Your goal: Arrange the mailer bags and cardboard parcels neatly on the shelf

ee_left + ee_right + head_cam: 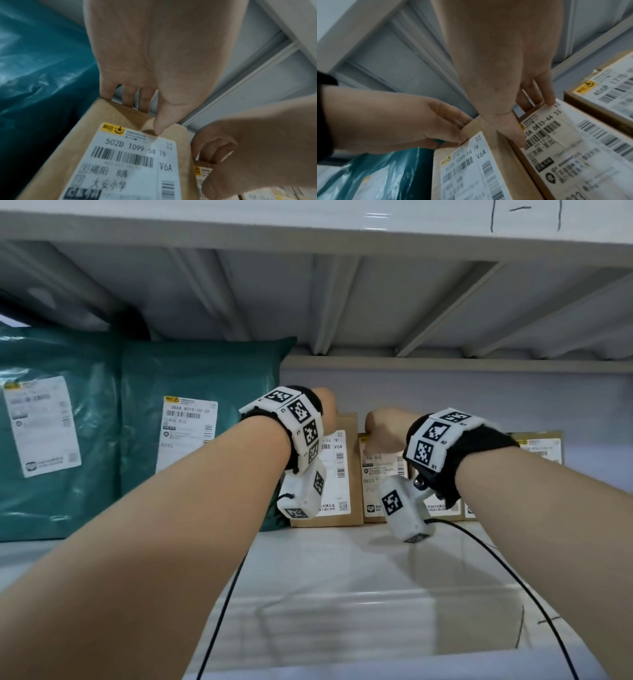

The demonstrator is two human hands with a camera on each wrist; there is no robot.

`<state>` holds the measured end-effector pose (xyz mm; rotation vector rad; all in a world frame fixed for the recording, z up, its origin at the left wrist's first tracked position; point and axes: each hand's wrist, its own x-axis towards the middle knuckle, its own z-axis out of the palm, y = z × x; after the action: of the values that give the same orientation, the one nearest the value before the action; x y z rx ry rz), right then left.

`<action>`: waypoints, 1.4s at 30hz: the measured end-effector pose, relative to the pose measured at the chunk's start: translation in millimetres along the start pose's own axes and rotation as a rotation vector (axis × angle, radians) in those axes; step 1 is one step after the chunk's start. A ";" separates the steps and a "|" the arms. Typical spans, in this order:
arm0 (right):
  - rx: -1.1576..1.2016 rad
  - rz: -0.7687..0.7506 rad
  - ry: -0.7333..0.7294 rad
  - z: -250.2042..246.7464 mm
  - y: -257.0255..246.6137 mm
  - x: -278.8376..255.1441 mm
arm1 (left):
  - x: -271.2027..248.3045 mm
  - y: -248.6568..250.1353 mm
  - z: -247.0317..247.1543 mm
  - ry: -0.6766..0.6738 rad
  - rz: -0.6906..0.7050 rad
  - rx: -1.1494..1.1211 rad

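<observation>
Several cardboard parcels stand upright at the back of the white shelf (342, 570). My left hand (325, 405) (159, 111) pinches the top edge of the taller parcel (337, 470) (130, 169) (471, 169), thumb on its labelled front and fingers behind. Beside it, my right hand (380, 426) (530, 115) grips the top of the shorter neighbouring parcel (376, 470) (573, 155) in the same way. The two parcels stand side by side and touch. Two green mailer bags (202, 378) (51, 364) stand upright to the left, the nearer one against the taller parcel.
Another labelled cardboard parcel (541, 446) (607, 88) stands further right at the back. The ribbed underside of the upper shelf (342, 296) hangs close above the hands. Black cables (496, 559) trail from the wrist cameras over the front of the shelf.
</observation>
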<state>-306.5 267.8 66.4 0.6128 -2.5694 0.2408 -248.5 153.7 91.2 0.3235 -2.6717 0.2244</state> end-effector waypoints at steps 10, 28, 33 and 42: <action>0.030 -0.069 0.151 -21.9 -16.3 14.8 | 0.3 -13.3 -2.2 0.078 0.046 -0.328; 0.398 -0.174 0.246 -36.0 -137.6 3.0 | -39.6 -159.9 -33.0 0.483 -0.264 -0.410; 0.401 -0.072 0.214 -25.3 -163.1 -3.6 | -55.1 -200.9 -23.4 0.480 -0.299 -0.451; 0.242 0.055 0.177 -28.2 -199.4 -28.0 | -67.4 -211.7 -19.2 0.418 -0.176 -0.540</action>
<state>-180.4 109.9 88.5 0.5788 -2.4059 0.6046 -126.3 -32.7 100.9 0.2935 -2.1662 -0.4322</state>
